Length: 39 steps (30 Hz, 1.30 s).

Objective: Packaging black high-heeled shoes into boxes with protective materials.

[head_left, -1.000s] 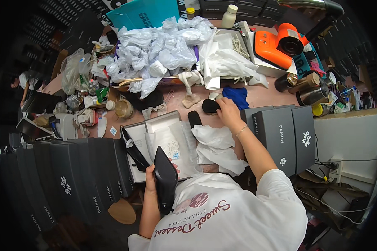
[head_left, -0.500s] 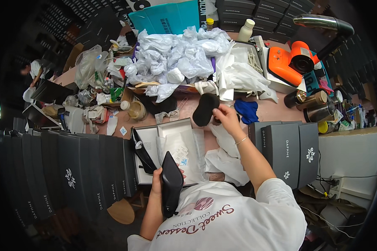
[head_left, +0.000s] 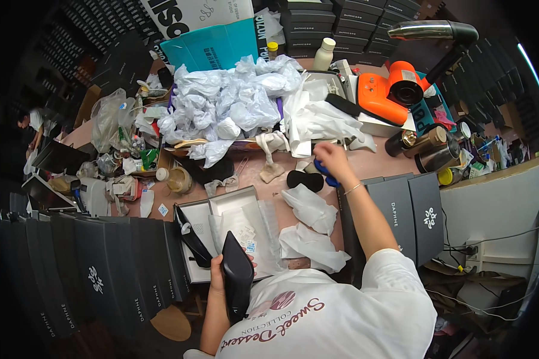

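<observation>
The left hand (head_left: 217, 276) is gripping a black high-heeled shoe (head_left: 237, 281) close to the body, just at the near edge of the open white shoe box (head_left: 221, 206), where the second black shoe (head_left: 191, 236) is already lying along the left wall. The right hand (head_left: 332, 160) is reaching far over the table (head_left: 254, 173) and closing on a blue cloth (head_left: 324, 170) beside a black pad (head_left: 305, 179). So the packing seems about half done: one shoe is in, the held one is still waiting outside.
</observation>
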Motion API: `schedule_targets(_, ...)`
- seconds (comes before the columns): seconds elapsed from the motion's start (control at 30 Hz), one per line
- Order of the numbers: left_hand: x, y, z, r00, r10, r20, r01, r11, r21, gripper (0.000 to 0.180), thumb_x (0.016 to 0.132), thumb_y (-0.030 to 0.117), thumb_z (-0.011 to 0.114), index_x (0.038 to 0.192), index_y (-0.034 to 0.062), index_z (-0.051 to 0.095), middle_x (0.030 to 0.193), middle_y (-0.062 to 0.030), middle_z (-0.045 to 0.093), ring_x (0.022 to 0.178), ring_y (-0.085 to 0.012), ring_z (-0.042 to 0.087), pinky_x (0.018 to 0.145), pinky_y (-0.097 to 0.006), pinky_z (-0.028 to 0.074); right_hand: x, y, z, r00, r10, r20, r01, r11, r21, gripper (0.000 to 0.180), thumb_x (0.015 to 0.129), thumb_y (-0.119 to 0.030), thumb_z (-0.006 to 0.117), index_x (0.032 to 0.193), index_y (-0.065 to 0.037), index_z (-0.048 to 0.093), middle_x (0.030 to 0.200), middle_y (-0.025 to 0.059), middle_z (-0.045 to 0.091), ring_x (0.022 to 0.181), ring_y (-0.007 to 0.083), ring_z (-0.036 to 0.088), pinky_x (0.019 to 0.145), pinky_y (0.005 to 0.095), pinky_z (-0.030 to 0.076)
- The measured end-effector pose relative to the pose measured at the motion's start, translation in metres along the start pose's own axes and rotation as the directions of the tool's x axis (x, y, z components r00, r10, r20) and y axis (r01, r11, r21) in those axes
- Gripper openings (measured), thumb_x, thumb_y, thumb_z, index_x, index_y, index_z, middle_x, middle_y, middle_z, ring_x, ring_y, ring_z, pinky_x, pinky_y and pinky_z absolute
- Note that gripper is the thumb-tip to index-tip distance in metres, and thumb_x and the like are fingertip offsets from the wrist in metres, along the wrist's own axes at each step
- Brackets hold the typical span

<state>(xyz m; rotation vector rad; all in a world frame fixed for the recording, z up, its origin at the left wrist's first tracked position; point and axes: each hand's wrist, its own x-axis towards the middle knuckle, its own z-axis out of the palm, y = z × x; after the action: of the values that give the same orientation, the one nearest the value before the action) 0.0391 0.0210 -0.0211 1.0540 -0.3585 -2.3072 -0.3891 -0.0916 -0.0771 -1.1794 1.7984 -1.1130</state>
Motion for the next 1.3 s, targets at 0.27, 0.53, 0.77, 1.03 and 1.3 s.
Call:
schedule_targets(0.27,0.005,0.002,0.002,0.999,-0.03,0.021,0.03,0.999,0.014,0.072,0.081,0.058,0.046,0.122,-0.0018,0.047,0.104,-0.0231,0.06,0.093,-0.0367,0.063,0.077,-0.05,0.055,-0.073,0.052,0.079,0.894,-0.331,0.303,0.432,0.45,-0.781,0.049,0.069,-0.023,0.076,0.114,-0.013,0.061,0.109,0.0069,0.059,0.108,0.0244,0.052,0.087,0.0463,0.037)
schedule_targets(0.53,-0.012,-0.003,-0.01,0.985,0.019,0.171,0.009,0.987,-0.159,0.09,0.08,0.06,0.06,0.141,0.0011,0.03,0.117,-0.0251,0.054,0.102,-0.0386,0.06,0.082,-0.051,0.054,-0.054,0.034,0.068,0.904,-0.285,0.317,0.426,0.556,-0.714,0.048,0.075,-0.022,0.072,0.119,-0.01,0.056,0.111,0.0119,0.059,0.107,0.0298,0.055,0.101,0.0519,0.032)
schedule_targets(0.77,-0.004,0.001,-0.038,0.994,0.07,0.08,-0.041,0.947,-0.318,0.087,0.079,0.056,0.053,0.143,0.0027,0.028,0.113,-0.0264,0.056,0.097,-0.0415,0.062,0.08,-0.051,0.055,-0.036,-0.081,0.136,0.731,-0.486,0.479,0.658,0.688,-0.306,0.043,0.083,-0.025,0.066,0.12,-0.005,0.058,0.115,0.0147,0.055,0.099,0.0324,0.056,0.085,0.0402,0.045)
schedule_targets(1.03,0.0,0.024,-0.021,0.986,0.134,0.102,-0.084,0.916,-0.391,0.081,0.08,0.05,0.05,0.144,0.0055,0.029,0.114,-0.0269,0.056,0.088,-0.041,0.066,0.075,-0.046,0.057,0.061,-0.049,0.267,0.468,-0.708,0.529,0.872,0.27,-0.409,0.038,0.078,-0.02,0.068,0.115,-0.013,0.064,0.099,0.0172,0.063,0.095,0.035,0.058,0.079,0.0446,0.044)
schedule_targets(1.3,-0.018,0.003,-0.048,0.989,0.133,0.066,-0.096,0.912,-0.398,0.075,0.09,0.064,0.038,0.138,0.0058,0.038,0.112,-0.0222,0.059,0.084,-0.0328,0.067,0.077,-0.045,0.057,-0.104,-0.154,0.207,0.644,-0.587,0.49,0.643,0.763,0.068,0.028,0.083,-0.013,0.066,0.109,-0.002,0.062,0.095,0.0173,0.061,0.087,0.0337,0.059,0.075,0.0398,0.048)
